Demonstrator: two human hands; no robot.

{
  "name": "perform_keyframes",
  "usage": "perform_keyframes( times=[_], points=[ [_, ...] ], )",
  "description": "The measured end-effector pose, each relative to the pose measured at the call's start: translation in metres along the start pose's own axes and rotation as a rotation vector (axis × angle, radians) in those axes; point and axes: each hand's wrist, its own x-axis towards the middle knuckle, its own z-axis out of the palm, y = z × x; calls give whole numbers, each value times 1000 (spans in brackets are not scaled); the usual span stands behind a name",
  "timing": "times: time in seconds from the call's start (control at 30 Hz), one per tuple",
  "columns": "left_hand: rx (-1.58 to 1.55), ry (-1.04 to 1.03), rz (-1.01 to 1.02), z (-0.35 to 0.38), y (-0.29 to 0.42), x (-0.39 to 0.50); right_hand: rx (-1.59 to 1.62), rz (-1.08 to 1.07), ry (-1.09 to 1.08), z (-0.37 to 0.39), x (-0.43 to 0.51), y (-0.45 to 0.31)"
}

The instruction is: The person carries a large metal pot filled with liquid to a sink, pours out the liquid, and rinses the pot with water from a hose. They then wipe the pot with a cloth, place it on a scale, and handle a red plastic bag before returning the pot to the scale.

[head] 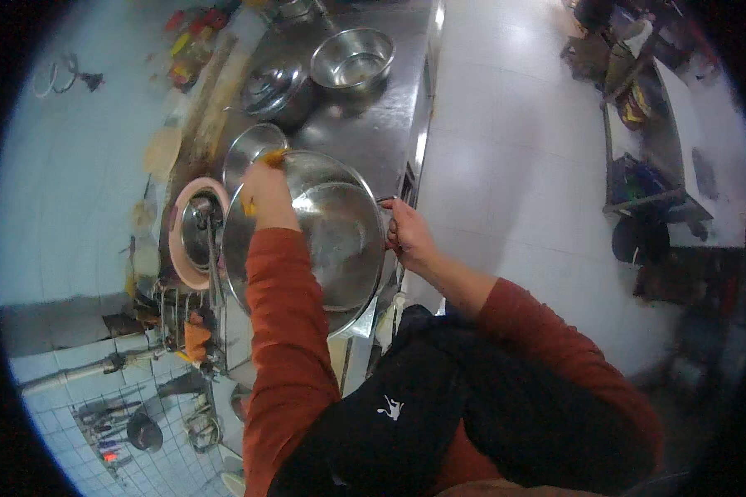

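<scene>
A large, wide stainless steel pot [342, 242] stands tilted before me, its open mouth towards the camera. My right hand [412, 233] grips the metal loop handle [388, 200] on the pot's right side. At the upper left of the rim, my left hand [266, 186] holds a yellow-orange cloth [276, 158] bunched in its fingers. The cloth touches the rim; most of it is hidden by the hand. My left forearm crosses in front of the pot and covers part of its inside.
Behind the pot are a steel bowl [239, 152], a lidded pot [273, 87] and a steel basin [354, 59] on the steel counter [391, 118]. A pink basin [177, 239] holds metalware at left. Utensils hang on a wall grid [161, 385]. A shelf unit [674, 124] stands across the floor.
</scene>
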Motion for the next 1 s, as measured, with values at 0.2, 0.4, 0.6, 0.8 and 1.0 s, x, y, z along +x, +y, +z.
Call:
perform_keyframes(
  times=[0.2,0.4,0.6,0.8,1.0],
  points=[
    [304,-249,267,6,120,-24,-115,12,-20,6,2,11],
    [-983,-57,298,8,91,-187,-67,-55,-46,6,3,9],
    [-715,-784,666,-26,-1,-256,-13,-41,20,-4,8,-3],
    [-421,-692,899,-61,-111,-293,7,-8,-127,-16,12,-17],
    [778,-901,881,-47,-189,-190,15,136,-130,-11,11,-26]
  ],
)
